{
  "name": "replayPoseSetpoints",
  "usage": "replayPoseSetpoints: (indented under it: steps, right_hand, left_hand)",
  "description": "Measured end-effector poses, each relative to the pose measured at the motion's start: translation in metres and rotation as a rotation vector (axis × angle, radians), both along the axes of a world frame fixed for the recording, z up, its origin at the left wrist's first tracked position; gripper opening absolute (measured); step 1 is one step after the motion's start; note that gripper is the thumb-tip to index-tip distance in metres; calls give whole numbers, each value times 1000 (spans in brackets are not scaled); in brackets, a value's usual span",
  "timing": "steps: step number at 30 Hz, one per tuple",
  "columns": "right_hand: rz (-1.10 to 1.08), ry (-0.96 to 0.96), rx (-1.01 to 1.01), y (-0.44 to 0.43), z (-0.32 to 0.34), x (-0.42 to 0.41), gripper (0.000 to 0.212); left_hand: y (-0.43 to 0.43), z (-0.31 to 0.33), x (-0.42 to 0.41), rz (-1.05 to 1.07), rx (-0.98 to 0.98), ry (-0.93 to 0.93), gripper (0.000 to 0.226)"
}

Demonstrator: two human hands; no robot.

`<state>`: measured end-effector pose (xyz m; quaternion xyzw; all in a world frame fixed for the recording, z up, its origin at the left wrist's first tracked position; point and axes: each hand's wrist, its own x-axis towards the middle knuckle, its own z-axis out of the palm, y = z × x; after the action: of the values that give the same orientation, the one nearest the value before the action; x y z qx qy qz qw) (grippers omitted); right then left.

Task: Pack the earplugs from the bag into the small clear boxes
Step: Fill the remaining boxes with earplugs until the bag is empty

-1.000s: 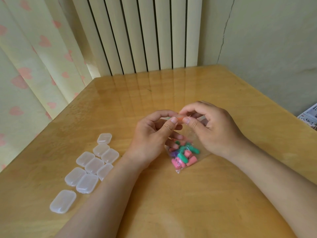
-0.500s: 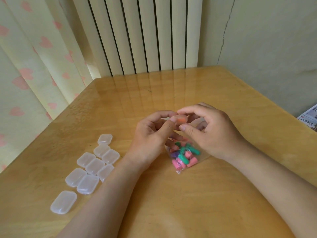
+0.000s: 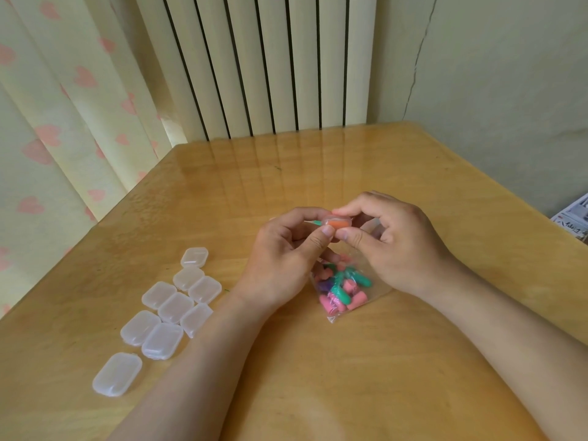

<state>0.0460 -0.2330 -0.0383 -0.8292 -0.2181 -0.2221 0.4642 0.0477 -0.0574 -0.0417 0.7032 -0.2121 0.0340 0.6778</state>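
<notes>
Orange foam shows through a small clear box pinched between the fingertips of the left hand and the right hand above a wooden table; a green earplug appears to jut from its left side. Just below, a clear bag of pink, green and purple earplugs is laid flat. Nine closed, frosted boxes are clustered at near left.
</notes>
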Motion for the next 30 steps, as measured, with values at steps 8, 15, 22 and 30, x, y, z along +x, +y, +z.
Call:
replayPoseSetpoints:
  steps: [8,15,22,30]
  right_hand:
    - [-8,123,-37,2,-1,-3,23]
    - [-47,265,-131,3,-7,2,35]
    - [-51,352,-199,3,-9,4,34]
    - [-119,323,-115,0,-8,8,26]
  left_hand:
    - [1,-1,4,142,69,-49,4]
    - [11,1,13,382,89,-158,7]
    - [17,-9,22,381,350,-206,9]
    - [17,-20,24,239,512,-274,18]
